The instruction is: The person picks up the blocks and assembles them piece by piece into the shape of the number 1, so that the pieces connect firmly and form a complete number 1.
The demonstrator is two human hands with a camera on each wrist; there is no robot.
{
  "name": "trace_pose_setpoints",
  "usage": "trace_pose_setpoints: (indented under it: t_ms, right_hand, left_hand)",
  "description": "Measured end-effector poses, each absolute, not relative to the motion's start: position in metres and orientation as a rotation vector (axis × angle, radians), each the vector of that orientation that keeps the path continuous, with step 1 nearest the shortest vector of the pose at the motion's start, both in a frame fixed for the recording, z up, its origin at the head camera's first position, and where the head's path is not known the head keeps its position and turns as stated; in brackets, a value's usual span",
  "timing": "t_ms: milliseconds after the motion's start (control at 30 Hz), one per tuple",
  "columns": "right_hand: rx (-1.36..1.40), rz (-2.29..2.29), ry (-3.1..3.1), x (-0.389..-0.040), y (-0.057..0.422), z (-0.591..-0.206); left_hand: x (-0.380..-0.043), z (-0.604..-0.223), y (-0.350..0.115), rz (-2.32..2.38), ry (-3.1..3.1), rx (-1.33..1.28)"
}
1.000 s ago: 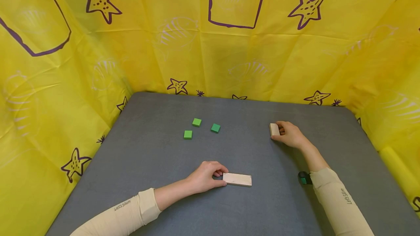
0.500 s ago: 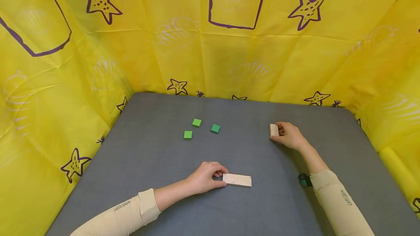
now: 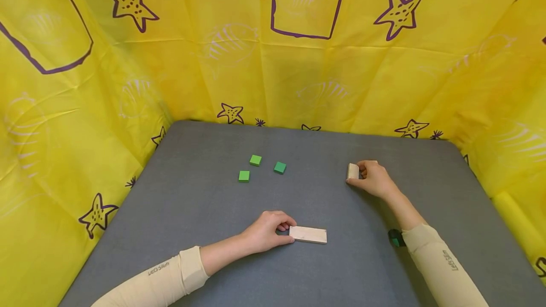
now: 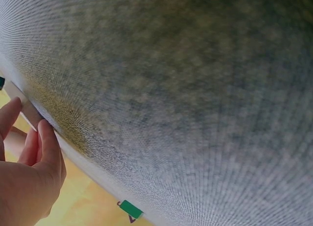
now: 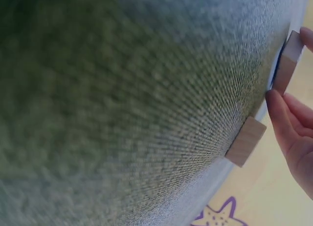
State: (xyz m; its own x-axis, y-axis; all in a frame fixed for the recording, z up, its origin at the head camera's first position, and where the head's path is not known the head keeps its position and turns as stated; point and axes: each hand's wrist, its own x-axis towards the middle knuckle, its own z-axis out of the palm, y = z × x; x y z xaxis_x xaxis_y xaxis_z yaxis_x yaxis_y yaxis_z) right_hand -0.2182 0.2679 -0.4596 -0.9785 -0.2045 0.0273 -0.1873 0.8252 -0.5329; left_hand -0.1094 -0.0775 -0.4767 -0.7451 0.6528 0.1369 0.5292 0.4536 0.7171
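In the head view my left hand [image 3: 268, 231] pinches the left end of a flat, pale wooden plank [image 3: 309, 234] lying on the grey table. The left wrist view shows thumb and fingers on the plank [image 4: 30, 112] at opposite edges. Farther back at the right, my right hand [image 3: 372, 179] holds a small wooden block [image 3: 353, 171] between thumb and fingers. Beside that hand, the right wrist view reveals a second wooden block [image 5: 246, 142] on the table, apart from the held block [image 5: 288, 62]. In the head view the right hand mostly hides this second block.
Left of the right hand lie two light green square tiles [image 3: 255, 160] and one darker green tile [image 3: 279, 167]. A yellow curtain [image 3: 273, 75] with purple starfish surrounds the grey table [image 3: 204, 212]. A black and green device [image 3: 396, 238] sits at my right wrist.
My right hand has shifted slightly left and nearer with its block, and a sliver of the second block now shows behind the knuckles. The left hand and plank have stayed put.
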Motion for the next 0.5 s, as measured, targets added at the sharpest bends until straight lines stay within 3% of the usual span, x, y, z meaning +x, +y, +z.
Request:
trace_pose_setpoints:
  t_ms: [500]
  right_hand:
    - [-0.423, -0.821, 3.017, -0.211, 0.252, -0.46]
  left_hand:
    - [-0.109, -0.477, -0.077, 1.167, 2.544, 1.043]
